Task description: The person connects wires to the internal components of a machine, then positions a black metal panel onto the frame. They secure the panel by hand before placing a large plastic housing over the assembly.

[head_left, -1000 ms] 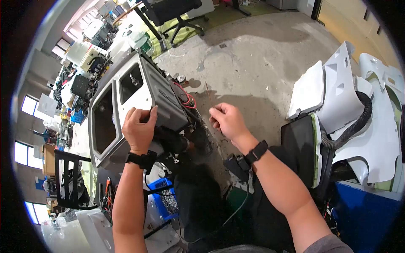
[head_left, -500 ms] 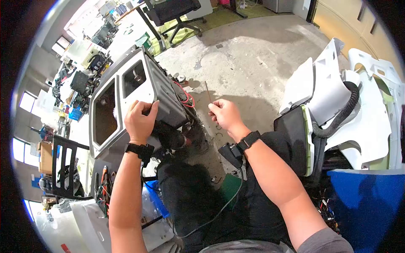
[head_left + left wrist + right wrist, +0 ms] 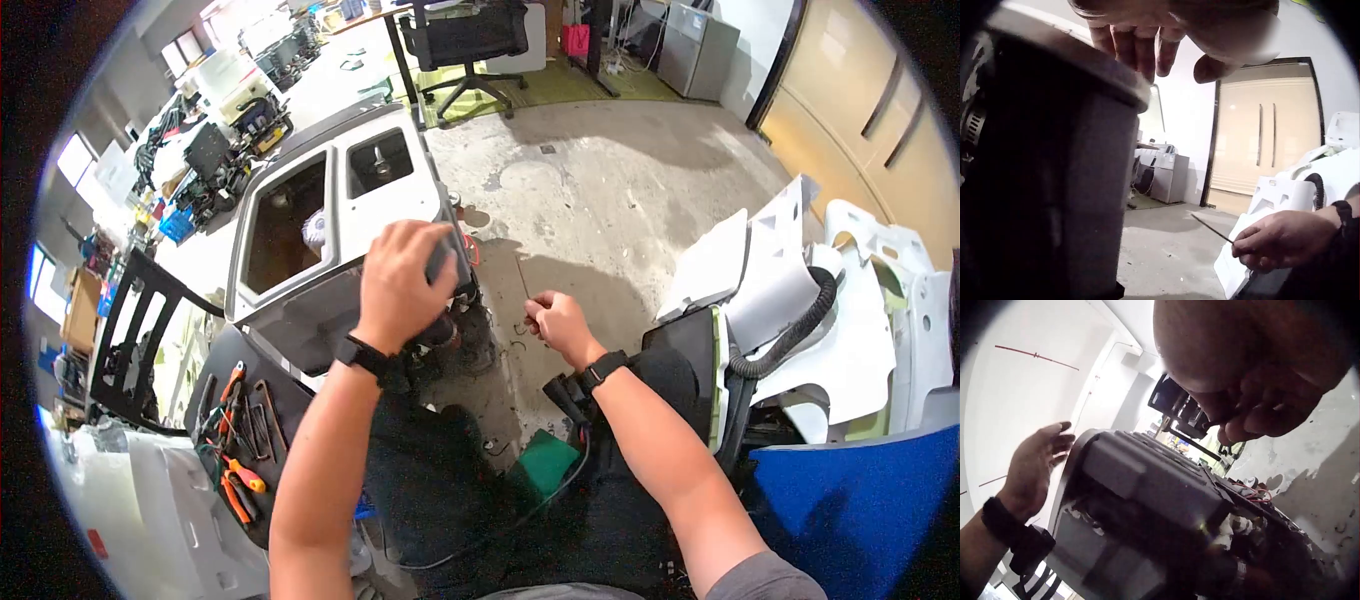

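We see a person's right hand [image 3: 560, 325] low over the concrete floor [image 3: 620, 190], its fingers pinched tight on one end of a thin rod [image 3: 521, 276], which slants up and away, clear of the grey housing [image 3: 300, 325]. The left hand [image 3: 403, 285] hovers at that housing's near corner, fingers loosely bent, thumb well apart, nothing in their hold; whether they touch it we cannot tell. Near the left forearm we spot pliers [image 3: 243, 476] on a black seat [image 3: 228, 352]; white panels [image 3: 870, 350] stand at right.
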Action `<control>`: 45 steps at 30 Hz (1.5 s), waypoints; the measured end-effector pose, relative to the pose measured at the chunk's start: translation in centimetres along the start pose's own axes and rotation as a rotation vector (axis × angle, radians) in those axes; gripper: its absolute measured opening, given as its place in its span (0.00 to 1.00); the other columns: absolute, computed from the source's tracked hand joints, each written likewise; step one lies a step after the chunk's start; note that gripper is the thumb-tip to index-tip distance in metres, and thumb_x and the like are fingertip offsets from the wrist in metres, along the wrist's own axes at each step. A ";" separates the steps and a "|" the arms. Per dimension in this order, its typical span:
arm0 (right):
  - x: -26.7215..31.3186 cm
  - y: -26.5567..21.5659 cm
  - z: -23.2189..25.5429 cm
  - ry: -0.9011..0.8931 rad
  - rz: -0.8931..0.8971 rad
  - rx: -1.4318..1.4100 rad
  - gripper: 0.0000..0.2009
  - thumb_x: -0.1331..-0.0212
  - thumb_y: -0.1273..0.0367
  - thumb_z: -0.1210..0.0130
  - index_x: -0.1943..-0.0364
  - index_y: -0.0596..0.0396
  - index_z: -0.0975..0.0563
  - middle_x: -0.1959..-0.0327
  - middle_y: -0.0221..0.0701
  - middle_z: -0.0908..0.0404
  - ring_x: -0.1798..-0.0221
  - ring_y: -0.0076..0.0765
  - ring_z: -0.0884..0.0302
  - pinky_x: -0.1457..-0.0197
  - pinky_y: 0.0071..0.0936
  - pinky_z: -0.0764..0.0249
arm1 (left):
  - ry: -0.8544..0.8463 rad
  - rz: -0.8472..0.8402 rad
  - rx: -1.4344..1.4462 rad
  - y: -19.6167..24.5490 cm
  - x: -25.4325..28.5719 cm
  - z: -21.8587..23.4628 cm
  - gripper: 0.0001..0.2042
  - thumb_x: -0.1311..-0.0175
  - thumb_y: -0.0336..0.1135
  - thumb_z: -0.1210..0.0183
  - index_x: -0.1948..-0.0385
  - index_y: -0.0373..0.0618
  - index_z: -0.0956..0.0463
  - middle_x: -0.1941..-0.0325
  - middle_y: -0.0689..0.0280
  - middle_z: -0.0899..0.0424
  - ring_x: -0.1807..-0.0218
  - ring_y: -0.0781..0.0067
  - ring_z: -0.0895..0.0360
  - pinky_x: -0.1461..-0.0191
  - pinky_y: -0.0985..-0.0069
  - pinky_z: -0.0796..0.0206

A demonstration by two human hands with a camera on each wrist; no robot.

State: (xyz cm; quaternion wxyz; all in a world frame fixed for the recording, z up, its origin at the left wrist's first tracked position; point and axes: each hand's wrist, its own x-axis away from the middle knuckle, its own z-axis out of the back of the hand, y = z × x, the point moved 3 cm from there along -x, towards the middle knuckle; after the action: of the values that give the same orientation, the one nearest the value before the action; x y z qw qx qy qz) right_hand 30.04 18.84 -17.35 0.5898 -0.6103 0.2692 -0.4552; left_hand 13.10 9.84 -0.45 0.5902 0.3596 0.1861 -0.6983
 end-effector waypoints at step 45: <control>-9.9 24.9 -10.7 -0.092 -0.662 -0.560 0.08 0.49 0.68 0.46 0.70 0.60 0.23 0.80 0.31 0.25 0.81 0.26 0.31 0.80 0.25 0.37 | -0.501 1.697 0.729 -9.7 26.3 -32.3 0.16 0.35 0.42 0.52 0.61 0.37 0.25 0.66 0.65 0.21 0.69 0.74 0.27 0.68 0.75 0.35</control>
State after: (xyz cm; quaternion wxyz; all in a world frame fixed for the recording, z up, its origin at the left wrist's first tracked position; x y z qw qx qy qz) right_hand 21.55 18.33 -44.91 0.2352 -0.8197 0.1459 -0.5015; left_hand 11.80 16.09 -42.76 0.7741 0.3764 -0.4971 -0.1094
